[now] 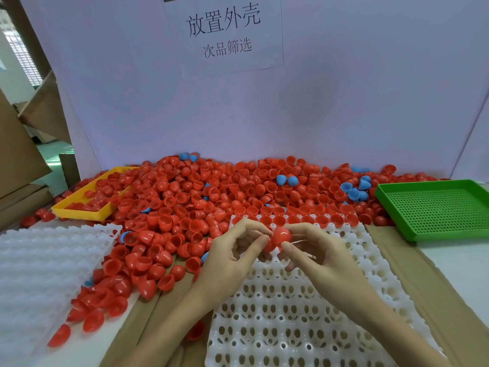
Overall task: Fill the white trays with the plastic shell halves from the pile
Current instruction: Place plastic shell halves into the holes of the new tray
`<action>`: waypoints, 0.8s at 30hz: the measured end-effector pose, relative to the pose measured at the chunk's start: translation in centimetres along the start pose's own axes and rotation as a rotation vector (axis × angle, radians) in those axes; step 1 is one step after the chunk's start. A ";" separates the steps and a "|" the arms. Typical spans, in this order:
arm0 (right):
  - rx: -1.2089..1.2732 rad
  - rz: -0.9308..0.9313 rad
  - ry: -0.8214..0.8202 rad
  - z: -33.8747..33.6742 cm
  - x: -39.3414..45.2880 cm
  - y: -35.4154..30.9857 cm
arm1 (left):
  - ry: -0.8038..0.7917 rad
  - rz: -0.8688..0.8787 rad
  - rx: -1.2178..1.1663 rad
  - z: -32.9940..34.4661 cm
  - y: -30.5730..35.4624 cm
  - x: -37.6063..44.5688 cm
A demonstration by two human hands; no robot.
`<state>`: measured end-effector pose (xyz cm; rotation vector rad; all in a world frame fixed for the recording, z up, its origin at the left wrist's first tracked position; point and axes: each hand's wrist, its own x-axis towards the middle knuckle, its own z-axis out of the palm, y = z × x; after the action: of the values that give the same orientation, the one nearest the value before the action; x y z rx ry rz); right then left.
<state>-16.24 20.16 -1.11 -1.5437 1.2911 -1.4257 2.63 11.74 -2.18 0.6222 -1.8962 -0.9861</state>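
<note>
A big pile of red shell halves [211, 192], with a few blue ones [356, 190] mixed in, covers the back of the table. In front of me lies a white holed tray [285, 313]; red shells sit in its far row [291, 220]. Above the tray's far part, my left hand [232, 258] and my right hand [315, 255] both pinch a red shell [281, 237] between their fingertips. A second red piece shows just under it, by my left fingers.
Another white tray stack [45, 271] lies at the left. A yellow tray [79, 207] with red shells sits at the back left, a green perforated tray [434, 207] at the right. Cardboard boxes [16, 154] stand far left. A white board with a printed sign [227, 30] backs the table.
</note>
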 end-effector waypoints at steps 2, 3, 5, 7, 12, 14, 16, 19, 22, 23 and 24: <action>0.025 0.018 0.028 0.1 0.0 0.1 | -0.026 -0.029 -0.017 -0.1 0.0 0.1; 0.042 0.030 0.045 0.2 0.0 0.2 | -0.042 -0.034 -0.015 -0.2 -0.1 0.1; 0.076 0.055 0.060 0.0 0.1 0.3 | -0.074 -0.027 -0.006 -0.1 0.0 0.0; 0.110 0.079 0.052 -0.1 0.0 0.3 | -0.090 -0.011 0.015 0.1 -0.2 0.0; 0.079 0.068 0.047 -0.2 0.0 0.0 | -0.100 -0.097 -0.025 0.1 -0.1 0.0; -0.007 0.023 0.045 0.1 -0.1 0.0 | -0.115 -0.106 -0.021 0.1 0.0 -0.1; -0.098 0.001 0.053 0.4 -0.2 0.1 | -0.135 -0.095 -0.010 0.1 0.1 -0.2; -0.161 0.002 0.087 0.3 -0.2 0.4 | -0.158 -0.106 0.032 0.2 -0.2 -0.2; -0.237 0.017 0.127 -0.5 0.1 0.6 | -0.189 -0.088 0.091 0.5 -0.6 -0.2; -0.294 0.019 0.157 -0.9 0.3 0.8 | -0.198 -0.083 0.106 0.5 -0.6 -0.2; -0.357 0.021 0.193 -1.2 0.5 1.0 | -0.203 -0.078 0.113 0.5 -0.6 -0.2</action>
<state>-17.70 19.55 -1.60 -1.6406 1.7491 -1.4133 2.27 11.75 -2.96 0.6877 -2.1321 -1.0293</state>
